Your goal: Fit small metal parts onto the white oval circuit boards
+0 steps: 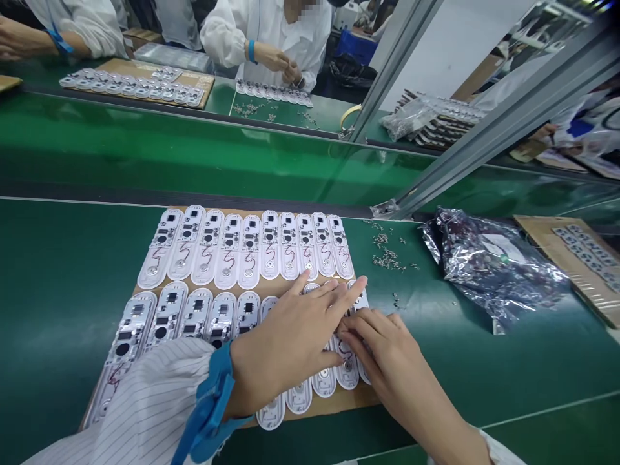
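Two rows of white oval plastic housings with circuit boards and thin red wires (232,252) lie on a cardboard sheet (339,405). My left hand (295,329), with a blue wrist strap (208,403), reaches across the nearer row, palm down and fingers stretched apart over the housings. Close beside it, my right hand (387,349) has its fingertips pinched together over a housing (347,368) near the right end of that row. Whatever lies between those fingertips is hidden. Both hands cover parts of several housings.
Small metal pieces, apparently screws (387,259), are scattered right of the housings. Farther right lie a shiny antistatic bag (489,271) and a cardboard sheet with boards (593,290). A metal post (426,171) rises behind. Across the green divider (194,161), people work at another bench.
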The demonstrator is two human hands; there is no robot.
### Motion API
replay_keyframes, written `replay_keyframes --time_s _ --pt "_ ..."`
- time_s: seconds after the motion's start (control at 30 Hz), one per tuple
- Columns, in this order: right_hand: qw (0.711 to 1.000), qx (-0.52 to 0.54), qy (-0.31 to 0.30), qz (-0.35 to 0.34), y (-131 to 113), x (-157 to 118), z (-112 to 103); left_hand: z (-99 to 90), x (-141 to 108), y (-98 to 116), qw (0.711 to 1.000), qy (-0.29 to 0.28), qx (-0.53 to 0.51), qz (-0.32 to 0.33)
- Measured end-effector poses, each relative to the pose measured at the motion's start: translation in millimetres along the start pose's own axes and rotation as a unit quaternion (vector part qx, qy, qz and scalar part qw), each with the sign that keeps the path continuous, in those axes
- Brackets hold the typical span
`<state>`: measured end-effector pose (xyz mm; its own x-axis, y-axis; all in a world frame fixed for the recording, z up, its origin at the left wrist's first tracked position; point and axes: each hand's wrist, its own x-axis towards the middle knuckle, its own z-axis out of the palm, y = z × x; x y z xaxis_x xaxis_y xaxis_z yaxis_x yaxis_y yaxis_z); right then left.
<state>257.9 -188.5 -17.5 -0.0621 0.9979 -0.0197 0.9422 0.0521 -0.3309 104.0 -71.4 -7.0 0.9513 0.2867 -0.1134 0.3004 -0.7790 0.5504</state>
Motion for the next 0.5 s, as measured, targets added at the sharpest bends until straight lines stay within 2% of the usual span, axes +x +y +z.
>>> replay_keyframes --time_s 0.2,0.33,0.4,0.5 --pt "1.000 0.001 -0.006 -0.001 -2.6 3.6 -1.8 5.1 -1.5 -3.0 1.000 0.024 -0.002 0.016" --pt "1.000 0.025 -0.009 -0.010 -0.6 2.8 -7.9 5.1 -1.1 -2.9 1.000 0.020 0.011 0.015" --pt "0.998 0.049 0.029 0.008 10.7 -1.1 -10.6 3.4 -1.4 -2.9 1.000 0.008 0.014 0.005" --pt "0.979 0.051 0.162 0.111 42.6 -8.9 -9.3 2.0 -2.1 -4.1 1.000 -0.007 0.024 0.003"
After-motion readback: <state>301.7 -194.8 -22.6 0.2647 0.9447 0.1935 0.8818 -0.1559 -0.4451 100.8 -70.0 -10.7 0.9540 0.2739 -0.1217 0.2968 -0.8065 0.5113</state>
